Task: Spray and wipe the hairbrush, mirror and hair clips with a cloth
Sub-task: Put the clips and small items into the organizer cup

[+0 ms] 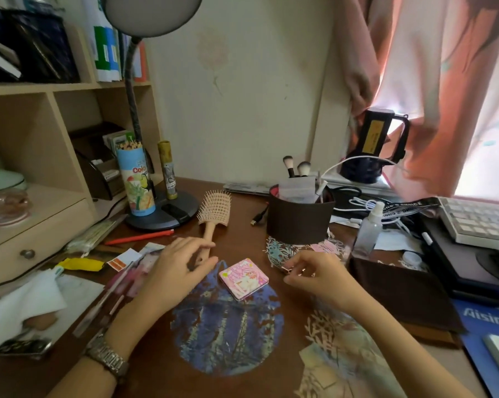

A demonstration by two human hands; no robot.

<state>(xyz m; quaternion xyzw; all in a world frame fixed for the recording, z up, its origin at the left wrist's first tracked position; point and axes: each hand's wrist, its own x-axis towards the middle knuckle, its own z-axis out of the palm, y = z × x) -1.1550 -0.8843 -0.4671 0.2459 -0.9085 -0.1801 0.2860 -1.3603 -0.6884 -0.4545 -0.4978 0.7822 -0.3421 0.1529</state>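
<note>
A beige vented hairbrush (214, 211) lies on the brown desk, bristles up, handle pointing toward me. My left hand (179, 262) rests over the end of that handle with fingers spread and loosely curled; a firm grip cannot be made out. A pink square folding mirror (243, 278) lies shut on the desk between my hands. My right hand (314, 272) pinches small metallic hair clips (288, 268) just right of the mirror. A clear spray bottle (370, 228) stands at the right. A white cloth (21, 305) lies at the far left.
A brown cup of makeup brushes (298, 216) stands behind the mirror. A lamp base (168, 216) and a pencil tube (136, 182) are at the back left, beside a red pen (139, 237). A keyboard (484, 222), cables and a brown box (397, 288) crowd the right.
</note>
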